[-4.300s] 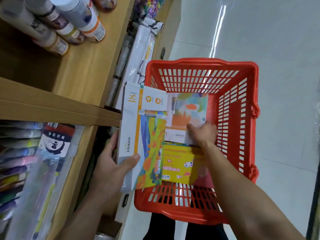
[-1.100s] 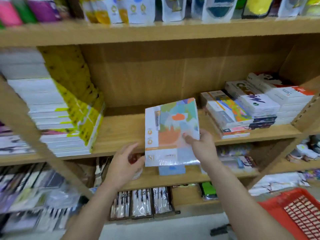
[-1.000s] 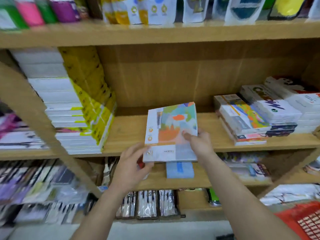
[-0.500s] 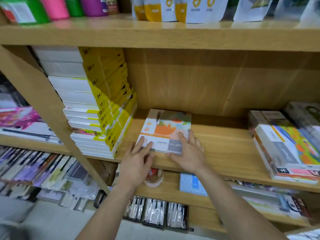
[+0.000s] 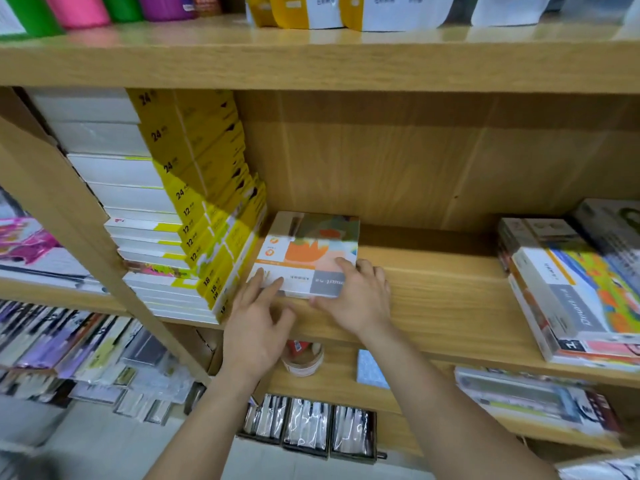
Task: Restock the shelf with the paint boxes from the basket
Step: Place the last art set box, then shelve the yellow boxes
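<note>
A paint box [image 5: 311,256] lies flat on the wooden shelf [image 5: 433,299], just right of a tall stack of yellow-and-white boxes [image 5: 194,209] and well apart from a pile of colourful boxes [image 5: 571,285] at the right. The left hand [image 5: 258,327], fingers spread, touches the box's near-left corner with its fingertips; the right hand [image 5: 356,299], fingers laid flat and close together, presses on the near-right corner. A tape roll [image 5: 304,358] sits on the shelf below.
</note>
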Available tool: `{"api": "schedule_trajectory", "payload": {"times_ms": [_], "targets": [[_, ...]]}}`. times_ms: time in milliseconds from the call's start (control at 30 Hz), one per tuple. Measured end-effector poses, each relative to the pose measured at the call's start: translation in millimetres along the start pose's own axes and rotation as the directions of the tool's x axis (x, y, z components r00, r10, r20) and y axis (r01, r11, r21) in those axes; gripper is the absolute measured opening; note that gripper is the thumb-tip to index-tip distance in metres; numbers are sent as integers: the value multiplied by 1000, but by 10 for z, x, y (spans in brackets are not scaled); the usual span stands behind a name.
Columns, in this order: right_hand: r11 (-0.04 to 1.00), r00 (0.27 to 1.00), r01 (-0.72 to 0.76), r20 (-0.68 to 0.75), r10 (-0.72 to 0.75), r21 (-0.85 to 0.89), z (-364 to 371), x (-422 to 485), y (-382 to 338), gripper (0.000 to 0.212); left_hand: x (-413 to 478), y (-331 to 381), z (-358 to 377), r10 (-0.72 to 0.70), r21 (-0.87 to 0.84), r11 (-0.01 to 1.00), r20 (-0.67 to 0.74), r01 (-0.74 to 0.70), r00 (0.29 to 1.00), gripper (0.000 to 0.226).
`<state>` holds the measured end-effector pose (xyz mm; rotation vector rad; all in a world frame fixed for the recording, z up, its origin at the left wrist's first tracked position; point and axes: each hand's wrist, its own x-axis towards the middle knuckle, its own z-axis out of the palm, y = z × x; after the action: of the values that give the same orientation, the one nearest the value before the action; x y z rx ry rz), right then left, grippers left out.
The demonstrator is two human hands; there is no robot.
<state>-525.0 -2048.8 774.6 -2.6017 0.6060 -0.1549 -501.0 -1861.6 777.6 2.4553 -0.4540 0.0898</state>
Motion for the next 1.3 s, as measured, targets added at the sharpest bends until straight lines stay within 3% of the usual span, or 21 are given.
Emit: {"api": "schedule_trajectory", "payload": {"times_ms": [100, 267, 367, 433, 567, 667, 833, 967, 1200, 1300], "targets": [[998, 999, 3, 44, -5, 57, -80, -124, 51, 98, -138, 86, 7, 77, -69, 995, -2, -77, 997, 50], [990, 999, -40, -13, 42, 134, -462, -790, 592, 73, -506, 505, 221, 289, -229, 935, 56, -269, 956, 37], [985, 981, -113, -140, 132, 132, -653, -1483, 1121, 58, -827, 862, 575, 419, -345, 876, 199, -337, 886, 33], [960, 945, -252, -182, 272, 121, -734, -2012, 1531, 52, -1103, 1078, 913, 498, -369, 850, 332, -376, 801, 32], [810, 800, -574, -127, 586, 119, -773, -3017, 2440, 40, -1689, 1390, 1654, 569, -317, 816, 583, -483, 580, 35], [662, 661, -736, -57, 748, 146, -678, -3667, 3117, 45, -2069, 1546, 2155, 548, -292, 795, 722, -532, 424, 42], [416, 439, -887, 81, 895, 202, -320, -4363, 4176, 56, -2468, 1811, 2976, 485, -262, 773, 831, -577, 272, 53], [301, 341, -928, 175, 924, 218, 106, -4509, 5033, 67, -2687, 2110, 3803, 454, -241, 778, 855, -580, 252, 60], [315, 365, -930, 395, 843, 189, 1304, -4341, 6240, 81, -2913, 2251, 5271, 454, -170, 756, 832, -632, 320, 69], [350, 374, -926, 457, 807, 139, 1735, -4294, 6505, 89, -2994, 2145, 5605, 472, -204, 753, 829, -625, 298, 69]]}}
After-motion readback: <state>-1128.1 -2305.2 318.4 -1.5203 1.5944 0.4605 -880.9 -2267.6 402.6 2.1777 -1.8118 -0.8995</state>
